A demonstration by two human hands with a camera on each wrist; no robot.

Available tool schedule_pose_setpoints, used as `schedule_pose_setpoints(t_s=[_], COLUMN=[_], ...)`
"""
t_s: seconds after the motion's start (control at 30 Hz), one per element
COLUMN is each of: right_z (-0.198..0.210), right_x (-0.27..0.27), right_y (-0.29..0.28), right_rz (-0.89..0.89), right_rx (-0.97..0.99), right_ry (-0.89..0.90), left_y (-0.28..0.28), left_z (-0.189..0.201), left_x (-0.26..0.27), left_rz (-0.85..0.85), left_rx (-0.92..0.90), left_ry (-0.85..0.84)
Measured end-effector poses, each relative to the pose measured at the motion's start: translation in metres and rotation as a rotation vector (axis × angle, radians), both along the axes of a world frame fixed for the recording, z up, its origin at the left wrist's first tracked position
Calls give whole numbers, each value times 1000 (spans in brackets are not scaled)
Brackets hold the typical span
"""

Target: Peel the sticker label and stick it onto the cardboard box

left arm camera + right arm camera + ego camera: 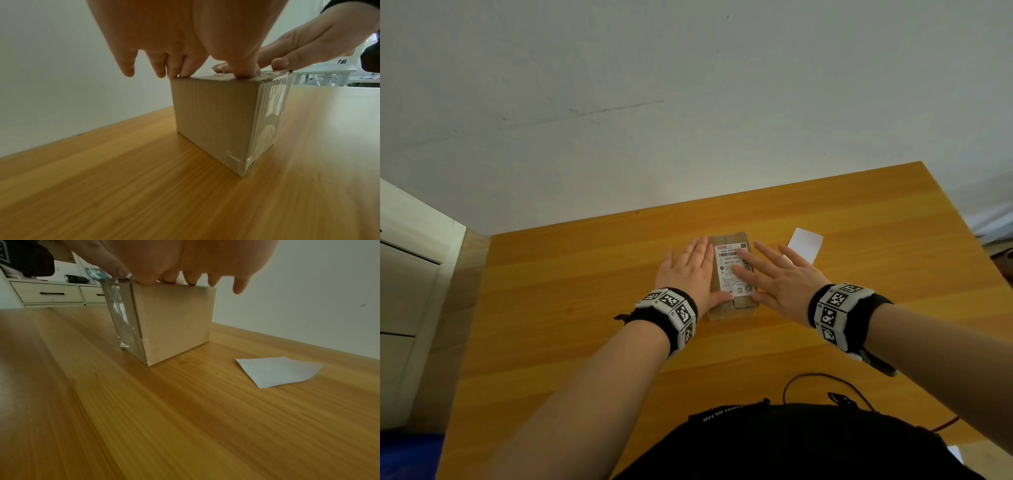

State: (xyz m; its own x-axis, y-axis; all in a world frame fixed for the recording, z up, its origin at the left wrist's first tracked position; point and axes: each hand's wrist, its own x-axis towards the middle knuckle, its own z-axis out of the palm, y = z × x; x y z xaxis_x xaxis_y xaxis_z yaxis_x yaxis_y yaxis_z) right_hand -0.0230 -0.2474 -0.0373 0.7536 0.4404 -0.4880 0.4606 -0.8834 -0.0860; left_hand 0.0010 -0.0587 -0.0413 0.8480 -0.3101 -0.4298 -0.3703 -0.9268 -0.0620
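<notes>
A small brown cardboard box point(732, 310) point(213, 116) point(176, 321), taped at its ends, stands on the wooden table point(571, 274). A white printed sticker label point(729, 274) lies flat on its top. My left hand point(690, 270) point(164, 48) rests flat along the box's left top edge, fingers straight, thumb on the near end of the top. My right hand point(777, 274) point(195, 264) lies flat with straight fingers pressing on the label's right half. A blank white backing sheet point(804, 248) point(277, 371) lies on the table to the right of the box.
A pale wall rises right behind the table's far edge. A cream drawer cabinet point(410, 291) point(51, 292) stands to the left of the table. A black cable point(825, 383) loops near the table's front edge by my body.
</notes>
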Motion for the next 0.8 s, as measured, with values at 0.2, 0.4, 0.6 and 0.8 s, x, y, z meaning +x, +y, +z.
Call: schedule_pose_setpoints(t_s=[0.2,0.4,0.6,0.8], right_z=[-2,-1,5,6], right_x=[-1,-4,-3,-9], right_y=[1,6,14,20], right_rz=[-15,-57,-108,-203], right_rx=[12,10,-12,26], right_ry=[-20,-31,-34,-57], left_y=[0,-4,-2,1], left_z=[0,6,7,8], left_x=[-7,-18,-45,-70], left_rz=[-12,-65,-121,-122], left_rx=[-19,9,6,7], left_ry=[-17,-69,-44,3])
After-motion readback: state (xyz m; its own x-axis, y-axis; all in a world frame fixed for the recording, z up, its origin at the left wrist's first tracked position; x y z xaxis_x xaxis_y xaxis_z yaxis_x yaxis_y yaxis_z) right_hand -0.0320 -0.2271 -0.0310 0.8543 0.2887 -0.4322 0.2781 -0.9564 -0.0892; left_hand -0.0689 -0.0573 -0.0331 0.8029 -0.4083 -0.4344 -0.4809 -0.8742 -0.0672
